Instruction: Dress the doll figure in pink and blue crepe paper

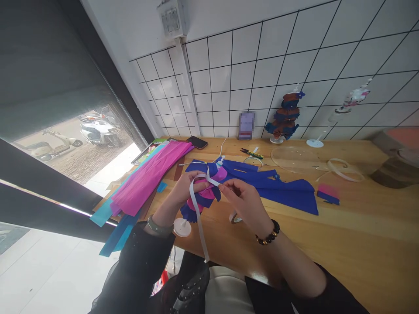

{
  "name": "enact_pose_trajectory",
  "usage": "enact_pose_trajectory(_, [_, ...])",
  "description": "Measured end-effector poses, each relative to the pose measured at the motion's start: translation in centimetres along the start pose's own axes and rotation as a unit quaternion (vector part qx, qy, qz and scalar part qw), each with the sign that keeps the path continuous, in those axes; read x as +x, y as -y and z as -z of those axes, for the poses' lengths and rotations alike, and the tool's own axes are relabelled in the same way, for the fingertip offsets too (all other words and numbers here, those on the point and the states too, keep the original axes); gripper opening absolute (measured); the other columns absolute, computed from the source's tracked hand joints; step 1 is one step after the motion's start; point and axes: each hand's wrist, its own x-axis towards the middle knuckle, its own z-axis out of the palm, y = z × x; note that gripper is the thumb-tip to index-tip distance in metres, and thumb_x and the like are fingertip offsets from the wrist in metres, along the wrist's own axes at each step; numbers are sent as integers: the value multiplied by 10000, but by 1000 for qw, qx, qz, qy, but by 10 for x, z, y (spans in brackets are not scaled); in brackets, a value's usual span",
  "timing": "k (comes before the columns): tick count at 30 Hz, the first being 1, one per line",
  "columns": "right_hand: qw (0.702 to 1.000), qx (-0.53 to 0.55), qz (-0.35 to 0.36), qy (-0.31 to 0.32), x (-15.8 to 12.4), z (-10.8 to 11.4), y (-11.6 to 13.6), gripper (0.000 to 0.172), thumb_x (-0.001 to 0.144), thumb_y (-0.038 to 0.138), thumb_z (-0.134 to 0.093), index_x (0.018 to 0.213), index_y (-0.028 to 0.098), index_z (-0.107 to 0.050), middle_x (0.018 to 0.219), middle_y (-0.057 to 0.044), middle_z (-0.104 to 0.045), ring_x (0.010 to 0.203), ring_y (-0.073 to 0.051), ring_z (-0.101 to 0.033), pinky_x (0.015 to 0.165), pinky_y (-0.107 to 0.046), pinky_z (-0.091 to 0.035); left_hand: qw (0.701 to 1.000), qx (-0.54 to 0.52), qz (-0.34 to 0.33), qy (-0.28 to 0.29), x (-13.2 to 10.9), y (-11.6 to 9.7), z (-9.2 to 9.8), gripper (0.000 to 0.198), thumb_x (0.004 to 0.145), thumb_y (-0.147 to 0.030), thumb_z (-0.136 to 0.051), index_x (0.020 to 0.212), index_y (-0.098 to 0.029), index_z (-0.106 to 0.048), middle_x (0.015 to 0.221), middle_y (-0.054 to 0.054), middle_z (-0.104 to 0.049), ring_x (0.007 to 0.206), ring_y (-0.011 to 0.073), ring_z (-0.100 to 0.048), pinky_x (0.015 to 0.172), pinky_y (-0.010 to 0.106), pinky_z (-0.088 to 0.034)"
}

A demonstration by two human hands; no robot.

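Near the table's front edge, a pink and blue paper figure (214, 192) lies tilted, its round white base (182, 227) toward me. My left hand (187, 188) is closed at the figure's upper part, round a white ribbon (196, 205). The ribbon loops over and hangs down past the table edge. My right hand (244, 200) pinches the ribbon's other stretch between thumb and fingers, just right of the left fingertips. Blue paper (288, 192) spreads out behind and to the right. A tape roll (235, 217) sits below my right hand.
Pink paper sheets (147, 181) and blue strips lie at the left. Along the wall stand a phone (246, 125), a brown and blue figure (286, 115) and a white stand (314, 143). A cutter (251, 153), a black phone (197, 142) and a ribbon coil (343, 170) lie on the table (369, 226).
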Motion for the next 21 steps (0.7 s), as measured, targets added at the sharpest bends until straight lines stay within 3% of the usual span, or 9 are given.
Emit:
enact_pose_trajectory(12, [999, -11, 16, -28, 5, -11, -6, 351, 806, 512, -597, 670, 190, -564, 540, 63, -341, 491, -85, -295, 447, -224, -259, 999, 2, 10, -43, -9, -6, -7, 321, 565, -307, -814, 793, -140, -663, 693, -11, -625, 643, 103, -552, 646, 227, -428])
enact_pose_trajectory(21, [998, -1, 9, -59, 12, -16, -9, 441, 730, 589, -643, 596, 184, -530, 511, 65, -351, 497, -86, -283, 457, -232, -239, 999, -13, 1, -38, -14, -7, -9, 286, 563, -287, -802, 775, -142, -675, 681, -14, -641, 622, 110, -557, 626, 231, -423])
